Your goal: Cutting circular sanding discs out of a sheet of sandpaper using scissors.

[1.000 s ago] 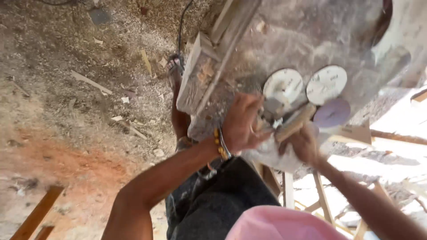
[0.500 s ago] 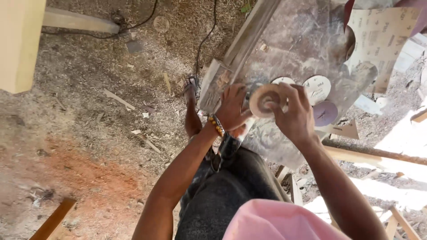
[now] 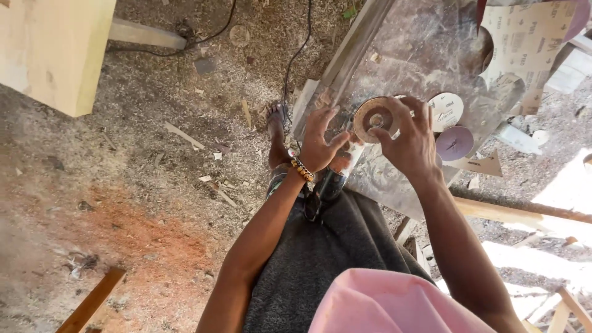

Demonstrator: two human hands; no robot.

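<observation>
My left hand (image 3: 320, 140), with a beaded band at the wrist, grips the head of a dark angle grinder (image 3: 332, 180) that rests against my lap. A round brown sanding disc (image 3: 374, 117) sits at the grinder's head, and my right hand (image 3: 410, 140) pinches its right edge with fingers curled over it. Both hands hover at the near edge of a dusty grey bench (image 3: 419, 55).
A white disc (image 3: 445, 110), a purple disc (image 3: 454, 143) and a sandpaper sheet (image 3: 530, 43) lie on the bench. A black cable (image 3: 290, 65) runs over the sawdust ground by my bare foot (image 3: 276, 132). There is a pale wood block (image 3: 55, 49) at top left and a wooden beam (image 3: 524, 209) on the right.
My right hand has come up from below the discs and now holds the brown disc at the grinder's head. The left hand stays on the tool, and the view has tilted.
</observation>
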